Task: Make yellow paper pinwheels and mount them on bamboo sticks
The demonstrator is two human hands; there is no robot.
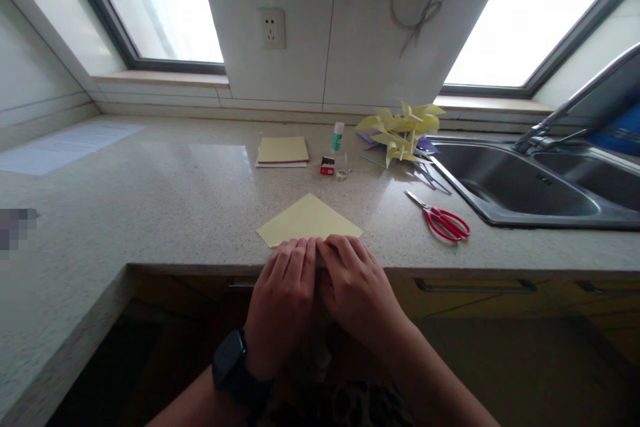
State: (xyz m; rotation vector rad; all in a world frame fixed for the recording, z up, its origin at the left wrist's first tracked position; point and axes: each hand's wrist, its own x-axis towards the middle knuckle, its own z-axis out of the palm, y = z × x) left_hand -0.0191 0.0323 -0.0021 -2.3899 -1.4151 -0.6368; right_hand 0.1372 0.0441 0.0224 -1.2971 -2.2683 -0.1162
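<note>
A pale yellow sheet of paper (pixel 311 217) lies at the counter's front edge, turned so that one corner points at the wall. Its near part is hidden under my hands. My left hand (pixel 287 280), with a dark watch (pixel 230 357) on the wrist, has its fingers together and pressed on the paper's near edge. Close beside it, my right hand (pixel 353 277) bends its fingers over the same edge, its fingertips at the middle. Both thumbs are mostly hidden.
Red-handled scissors (pixel 447 223) lie right of the paper, before the sink (pixel 520 187). Farther back are stacked paper squares (pixel 283 149), a glue stick (pixel 337 137), a small red box (pixel 327 166), a tape roll (pixel 343 174) and yellow paper pinwheels (pixel 400 127). White sheets (pixel 65 147) lie left.
</note>
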